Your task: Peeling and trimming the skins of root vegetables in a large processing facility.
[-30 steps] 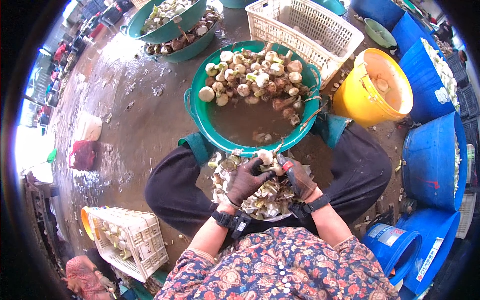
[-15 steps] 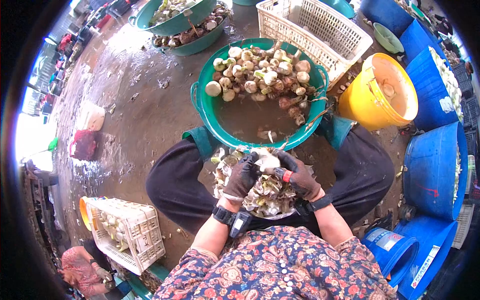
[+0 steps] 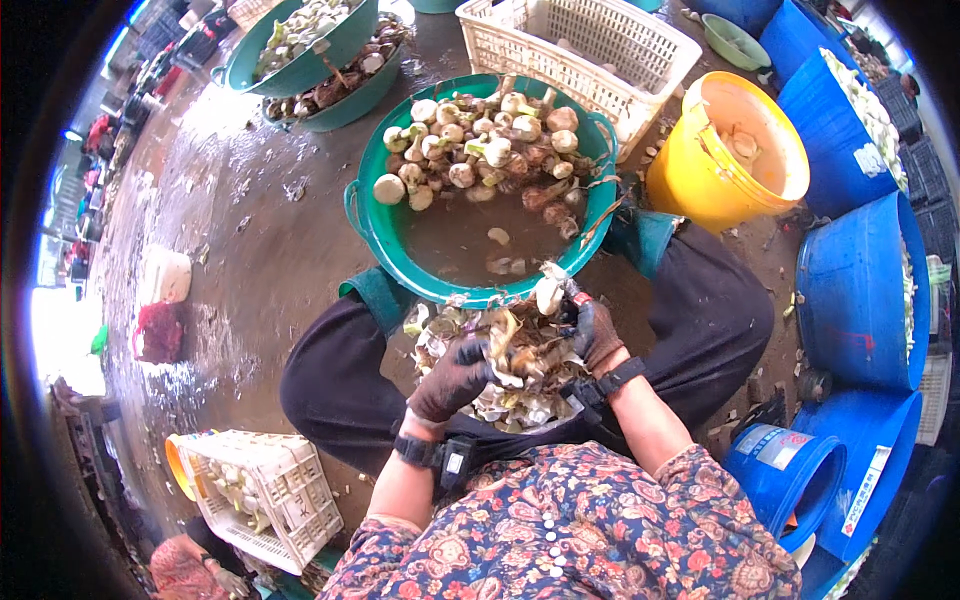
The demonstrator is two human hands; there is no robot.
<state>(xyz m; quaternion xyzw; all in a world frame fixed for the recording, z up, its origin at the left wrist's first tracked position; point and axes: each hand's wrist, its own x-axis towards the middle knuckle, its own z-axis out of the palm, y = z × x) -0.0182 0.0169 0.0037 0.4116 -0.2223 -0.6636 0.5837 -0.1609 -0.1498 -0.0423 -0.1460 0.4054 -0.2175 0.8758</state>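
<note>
My gloved left hand (image 3: 448,378) is curled on loose, dry garlic peel (image 3: 505,340) over the heap of white skins (image 3: 500,405) between my legs. My gloved right hand (image 3: 595,335) grips a red-handled tool (image 3: 581,300), with a pale garlic bulb (image 3: 548,292) at its upper end; the exact hold on the bulb is partly hidden. Just beyond both hands is a wide green tub (image 3: 395,250) with many garlic bulbs (image 3: 460,130) piled in its far half above muddy water.
A yellow bucket (image 3: 690,170) and blue barrels (image 3: 850,290) line my right. A white crate (image 3: 580,30) and stacked green tubs (image 3: 330,105) are beyond. A tilted crate (image 3: 280,480) and another person (image 3: 180,570) are at lower left, on wet, littered floor (image 3: 230,280).
My hands have parted: the left moved down and left among the peel, the right lifted the bulb toward the tub's near rim. The view has shifted slightly.
</note>
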